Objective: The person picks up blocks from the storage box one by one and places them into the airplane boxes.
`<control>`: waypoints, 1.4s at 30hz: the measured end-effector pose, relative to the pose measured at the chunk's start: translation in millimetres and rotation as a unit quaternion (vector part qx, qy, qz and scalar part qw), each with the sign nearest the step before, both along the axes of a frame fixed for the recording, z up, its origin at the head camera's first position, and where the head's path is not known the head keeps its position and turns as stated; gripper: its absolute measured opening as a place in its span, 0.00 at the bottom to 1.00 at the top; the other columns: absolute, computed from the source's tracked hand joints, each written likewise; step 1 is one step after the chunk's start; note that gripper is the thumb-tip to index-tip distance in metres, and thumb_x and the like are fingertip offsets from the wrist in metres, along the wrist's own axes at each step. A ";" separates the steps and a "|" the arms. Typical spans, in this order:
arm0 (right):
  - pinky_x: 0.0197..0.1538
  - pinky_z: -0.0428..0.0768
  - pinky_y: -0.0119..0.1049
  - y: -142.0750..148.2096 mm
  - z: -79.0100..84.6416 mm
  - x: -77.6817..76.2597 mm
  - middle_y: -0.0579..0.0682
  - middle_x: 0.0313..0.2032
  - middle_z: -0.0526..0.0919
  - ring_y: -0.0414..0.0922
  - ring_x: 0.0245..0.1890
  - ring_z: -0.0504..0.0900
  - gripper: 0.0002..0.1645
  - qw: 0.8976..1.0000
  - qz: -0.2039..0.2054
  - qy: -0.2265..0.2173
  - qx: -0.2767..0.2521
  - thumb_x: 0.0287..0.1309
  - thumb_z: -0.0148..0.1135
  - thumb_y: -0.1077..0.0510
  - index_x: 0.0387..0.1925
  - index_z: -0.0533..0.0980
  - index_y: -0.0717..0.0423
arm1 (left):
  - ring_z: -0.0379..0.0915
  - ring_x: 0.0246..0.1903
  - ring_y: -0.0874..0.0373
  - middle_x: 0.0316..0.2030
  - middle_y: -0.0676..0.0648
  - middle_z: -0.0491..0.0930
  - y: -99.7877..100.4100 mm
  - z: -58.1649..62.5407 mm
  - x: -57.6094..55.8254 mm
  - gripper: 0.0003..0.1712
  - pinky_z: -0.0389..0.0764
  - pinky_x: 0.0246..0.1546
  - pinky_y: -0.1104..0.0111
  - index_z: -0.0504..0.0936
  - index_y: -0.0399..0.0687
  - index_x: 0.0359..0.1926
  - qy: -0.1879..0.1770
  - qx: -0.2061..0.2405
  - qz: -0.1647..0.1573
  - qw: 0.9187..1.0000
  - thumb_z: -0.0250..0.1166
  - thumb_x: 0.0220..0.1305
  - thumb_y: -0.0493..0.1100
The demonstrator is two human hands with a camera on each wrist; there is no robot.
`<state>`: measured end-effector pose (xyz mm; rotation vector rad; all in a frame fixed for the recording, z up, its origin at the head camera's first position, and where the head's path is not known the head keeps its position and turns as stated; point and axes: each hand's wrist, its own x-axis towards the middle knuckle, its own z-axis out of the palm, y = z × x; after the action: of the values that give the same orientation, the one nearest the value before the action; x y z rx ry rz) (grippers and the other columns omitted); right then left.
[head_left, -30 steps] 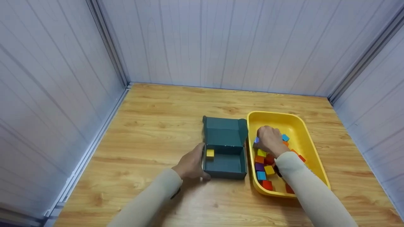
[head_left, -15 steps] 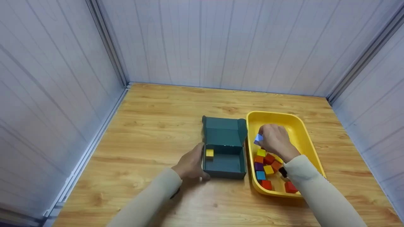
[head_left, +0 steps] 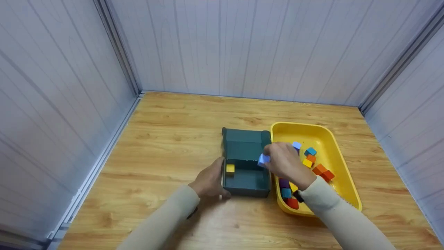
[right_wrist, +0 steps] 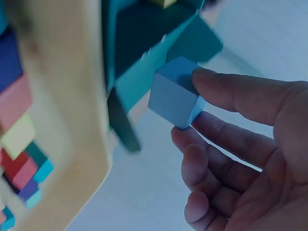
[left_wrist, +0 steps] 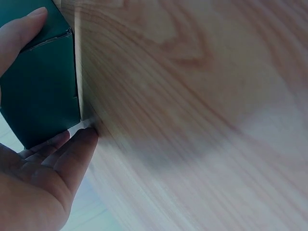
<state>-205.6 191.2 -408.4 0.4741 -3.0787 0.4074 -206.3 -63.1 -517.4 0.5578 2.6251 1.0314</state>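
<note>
One green box (head_left: 247,193) with its lid raised holds one yellow cube (head_left: 230,169); one yellow tray (head_left: 342,157) beside it shows ten loose cubes (head_left: 319,169) (the right arm hides part, so no full count). The right hand (head_left: 286,165) pinches one pale blue cube (head_left: 263,160) between thumb and fingers (right_wrist: 236,137), near the box's right rear corner. The left hand (head_left: 210,178) grips the box's left end, thumb spread from fingers.

Looks like glossy plastic on tray (head_left: 321,139), right; matt card on box (head_left: 244,149), centre; smooth wood-grain on tabletop (head_left: 173,139); matt, smooth blue cube (right_wrist: 173,98).
</note>
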 end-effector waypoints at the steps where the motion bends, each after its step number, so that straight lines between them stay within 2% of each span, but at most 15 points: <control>1: 0.40 0.84 0.41 -5.7 -1.1 1.4 0.49 0.34 0.87 0.48 0.31 0.81 0.11 1.000 0.007 -0.001 0.003 0.53 0.79 0.56 0.37 0.87 0.55 | 0.69 0.65 0.51 0.68 0.49 0.70 0.2 -0.1 -0.1 0.72 0.69 0.68 0.53 0.54 0.54 0.77 -0.001 0.000 0.000 1.000 0.90 0.34 0.46; 7: 0.40 0.84 0.39 -36.9 -12.2 7.0 0.48 0.35 0.88 0.47 0.31 0.81 0.10 0.999 0.033 -0.010 0.034 0.53 0.79 0.57 0.37 0.88 0.54 | 0.69 0.65 0.52 0.68 0.48 0.71 1.1 -0.6 0.2 0.72 0.68 0.68 0.54 0.53 0.52 0.77 0.002 0.010 -0.005 1.000 0.89 0.34 0.44; 13: 0.32 0.77 0.37 -56.8 -26.3 6.2 0.44 0.23 0.83 0.45 0.23 0.75 0.05 0.996 0.072 -0.021 0.040 0.54 0.76 0.59 0.32 0.88 0.55 | 0.73 0.61 0.51 0.63 0.46 0.75 1.2 -1.1 -0.3 0.70 0.71 0.65 0.54 0.56 0.49 0.76 0.012 0.012 -0.010 1.000 0.89 0.33 0.43; 16: 0.32 0.78 0.37 -66.0 -31.8 4.5 0.44 0.21 0.80 0.45 0.22 0.74 0.03 0.995 0.084 -0.027 0.045 0.55 0.75 0.60 0.32 0.87 0.55 | 0.74 0.58 0.50 0.61 0.46 0.76 0.6 -0.7 0.1 0.69 0.74 0.62 0.54 0.57 0.48 0.75 0.019 0.009 -0.009 1.000 0.89 0.33 0.44; 21: 0.35 0.82 0.38 -79.0 -40.8 3.2 0.47 0.23 0.82 0.45 0.22 0.76 0.05 0.993 0.094 -0.043 0.064 0.58 0.73 0.62 0.37 0.87 0.57 | 0.75 0.57 0.50 0.60 0.45 0.76 0.8 -0.8 0.3 0.68 0.75 0.61 0.53 0.58 0.48 0.73 0.019 0.005 -0.006 1.000 0.90 0.33 0.44; 29: 0.37 0.82 0.43 -93.8 -58.9 0.5 0.52 0.24 0.84 0.47 0.24 0.77 0.02 0.986 0.109 0.005 0.123 0.56 0.72 0.65 0.33 0.86 0.58 | 0.75 0.58 0.49 0.61 0.44 0.75 0.0 -0.9 0.2 0.66 0.75 0.62 0.54 0.59 0.46 0.72 0.026 0.000 -0.008 1.000 0.89 0.34 0.43; 35: 0.39 0.81 0.44 -99.8 -70.0 -2.3 0.52 0.25 0.85 0.48 0.26 0.80 0.03 0.983 0.116 0.032 0.139 0.53 0.73 0.66 0.28 0.86 0.57 | 0.74 0.58 0.48 0.63 0.43 0.75 -0.8 -1.0 0.8 0.65 0.75 0.61 0.54 0.59 0.46 0.72 0.030 0.010 -0.011 0.999 0.89 0.35 0.42; 42: 0.36 0.78 0.43 -101.4 -74.7 -4.1 0.50 0.24 0.85 0.48 0.26 0.80 0.06 0.978 0.123 0.076 0.148 0.55 0.71 0.65 0.24 0.85 0.55 | 0.75 0.57 0.49 0.61 0.43 0.75 -0.3 -1.8 0.6 0.65 0.76 0.60 0.54 0.58 0.46 0.72 0.030 0.007 -0.013 0.999 0.89 0.36 0.44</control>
<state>-209.7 89.8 -483.0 0.8535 -2.9476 -0.0909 -205.8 -63.4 -519.1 0.6344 2.6578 1.0415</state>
